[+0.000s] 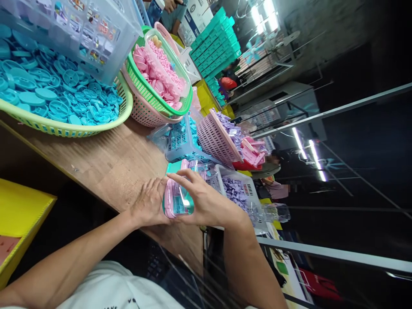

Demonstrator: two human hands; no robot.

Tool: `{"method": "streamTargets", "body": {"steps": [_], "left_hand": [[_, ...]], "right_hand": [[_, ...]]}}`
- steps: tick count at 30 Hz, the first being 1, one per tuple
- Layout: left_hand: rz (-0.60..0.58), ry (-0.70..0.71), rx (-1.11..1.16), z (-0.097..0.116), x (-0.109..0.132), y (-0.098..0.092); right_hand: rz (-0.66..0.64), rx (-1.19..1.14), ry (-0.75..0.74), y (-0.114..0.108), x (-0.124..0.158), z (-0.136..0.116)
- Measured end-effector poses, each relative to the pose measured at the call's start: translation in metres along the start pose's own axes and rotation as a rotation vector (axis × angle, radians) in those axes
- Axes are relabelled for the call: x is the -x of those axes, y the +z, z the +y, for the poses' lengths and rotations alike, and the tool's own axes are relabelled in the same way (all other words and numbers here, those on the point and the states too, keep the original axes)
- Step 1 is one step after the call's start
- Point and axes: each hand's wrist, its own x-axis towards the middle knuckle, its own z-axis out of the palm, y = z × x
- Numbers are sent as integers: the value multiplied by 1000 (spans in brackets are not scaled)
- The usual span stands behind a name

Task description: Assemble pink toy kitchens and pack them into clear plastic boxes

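Between my two hands is a small plastic box (180, 201) with a clear window, a pink edge and teal sides; blue shows through the window. My left hand (149, 201) presses against its left side, fingers together. My right hand (207, 201) wraps the other side, with the forefinger reaching over the top and the thumb beneath. Just beyond the hands on the table lies another teal and pink piece (174, 166), partly hidden by my right fingers. What the fingertips touch on the far side is hidden.
A yellow-green basket (128, 103) of blue plastic parts stands on the wooden table (106, 165). Beyond it are a green basket (138, 88) of pink parts, a blue crate (180, 148) and a pink basket (214, 139) of purple parts. A yellow bin (24, 206) stands lower left.
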Motion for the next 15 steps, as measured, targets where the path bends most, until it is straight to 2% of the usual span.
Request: {"method": "streamTargets", "body": {"steps": [5,10,15], "left_hand": [[-47,-4,18,1,-1,-1],[-106,-42,40,2,-4,-2],[-116,-45,31,2,-5,-3]], "right_hand": [[54,-65,2,9,10,10],[18,-84,-22,0,15,13],[108,-44,19,4,17,12]]}}
